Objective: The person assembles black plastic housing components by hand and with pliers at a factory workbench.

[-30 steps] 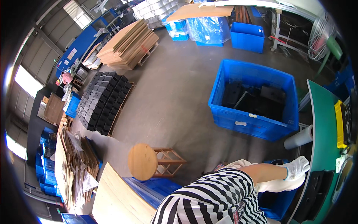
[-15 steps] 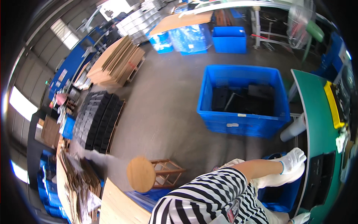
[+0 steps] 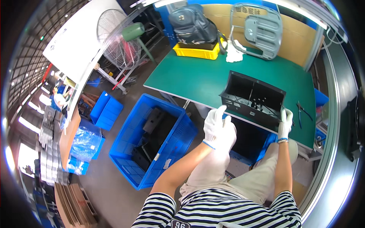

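- Now the right hand (image 3: pixel 285 122), gloved in white, grips the near right corner of the black housing (image 3: pixel 253 98), fingers closed over its edge.
- The left hand (image 3: pixel 218 127) is open and empty, fingers spread, just short of the housing's near left corner.
- A second ago the view was on the floor and the blue crate (image 3: pixel 152 140), the right hand low beside the bench; the housing has since landed on the green table (image 3: pixel 197 78), at its near edge.
- My guess: fetching is over, bench work begins.
- Pliers (image 3: pixel 301 111) lie right of the housing; a yellow tray (image 3: pixel 197 50) sits far behind it.
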